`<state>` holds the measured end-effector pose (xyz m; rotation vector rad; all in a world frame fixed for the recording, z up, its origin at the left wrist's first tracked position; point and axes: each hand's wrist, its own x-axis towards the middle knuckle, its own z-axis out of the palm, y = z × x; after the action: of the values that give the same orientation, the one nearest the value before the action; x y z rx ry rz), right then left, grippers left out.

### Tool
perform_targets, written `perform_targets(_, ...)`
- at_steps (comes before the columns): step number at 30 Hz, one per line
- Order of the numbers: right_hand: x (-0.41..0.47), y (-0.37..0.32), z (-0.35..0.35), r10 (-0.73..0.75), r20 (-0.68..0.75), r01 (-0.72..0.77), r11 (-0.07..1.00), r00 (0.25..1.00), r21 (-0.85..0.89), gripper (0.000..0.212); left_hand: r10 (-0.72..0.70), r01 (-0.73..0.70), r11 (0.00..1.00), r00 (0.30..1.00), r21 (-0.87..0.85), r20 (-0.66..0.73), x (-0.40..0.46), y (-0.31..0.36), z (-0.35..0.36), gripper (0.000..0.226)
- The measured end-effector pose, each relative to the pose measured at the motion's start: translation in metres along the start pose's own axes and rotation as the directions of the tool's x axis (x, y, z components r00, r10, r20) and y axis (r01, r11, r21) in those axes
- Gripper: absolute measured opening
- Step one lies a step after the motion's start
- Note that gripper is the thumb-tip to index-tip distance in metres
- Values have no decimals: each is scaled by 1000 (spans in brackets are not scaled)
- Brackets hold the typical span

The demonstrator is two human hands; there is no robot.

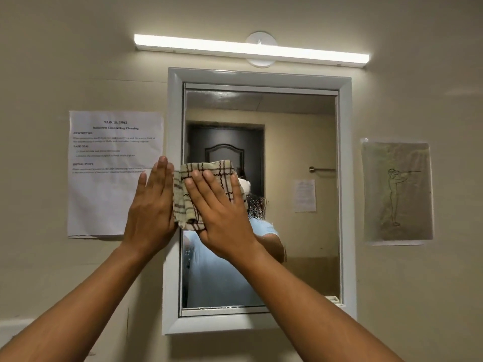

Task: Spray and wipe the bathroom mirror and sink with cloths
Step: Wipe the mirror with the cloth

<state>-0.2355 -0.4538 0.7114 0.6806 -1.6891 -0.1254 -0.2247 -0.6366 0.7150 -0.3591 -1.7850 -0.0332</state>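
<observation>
The right hand [219,207], fingers flat, is pressing the checked cloth [206,186] against the mirror [287,231] at its left edge; the left hand [153,205], also flat, is bracing on the frame [173,126]. Even pressure with overlapping passes is advisable, since droplets are showing mid-glass.

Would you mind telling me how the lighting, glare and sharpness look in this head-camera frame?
Head view: the tube light above the mirror is blown out white and lights the wall evenly; the glass looks hazy near its lower left; wide-angle distortion bows the mirror frame; the printed sheet has blurred small text; the checked cloth is sharp.
</observation>
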Motion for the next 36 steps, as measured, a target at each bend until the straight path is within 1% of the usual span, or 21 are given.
perform_targets(3,-17,20,-7,-69,44,70,997,997,-24,70,-5,5,1000,1000,24,-9,-3,4,0,68)
perform_targets(7,-34,55,-19,-57,61,60,997,997,-41,69,-15,16,999,1000,40,-13,-11,7,2,71)
perform_targets(10,-44,84,-30,7,57,-4,998,998,-59,70,-16,17,999,1000,51,-15,-16,9,4,73)
perform_targets(14,-57,119,-43,139,39,-137,989,990,-50,73,-30,30,996,1000,85,-6,-18,12,5,71)
perform_targets(17,-69,139,-43,222,-23,-223,972,975,-71,77,-29,28,995,1000,97,2,-20,13,5,70)
perform_targets(20,-82,149,-41,316,-75,-320,946,946,-50,83,-34,32,995,999,93,10,-22,16,3,69)
perform_targets(24,-97,141,-41,407,-107,-410,912,907,-13,74,-53,47,994,997,103,57,-26,17,1,74)
perform_targets(26,-107,132,-40,469,-112,-472,882,876,-3,72,-52,44,993,996,106,75,-29,16,1,77)
perform_targets(30,-127,101,-31,582,-114,-586,810,805,-1,82,-32,25,996,996,86,87,-34,15,-1,73)
perform_targets(33,-125,76,-22,645,-103,-648,762,757,11,84,-32,27,998,995,62,91,-35,14,-1,69)
perform_targets(35,-116,62,-18,666,-89,-668,744,740,19,86,-28,23,999,995,45,95,-35,14,-1,68)
perform_targets(36,-110,53,-16,658,-80,-659,752,749,21,88,-23,20,999,995,35,92,-36,14,-1,68)
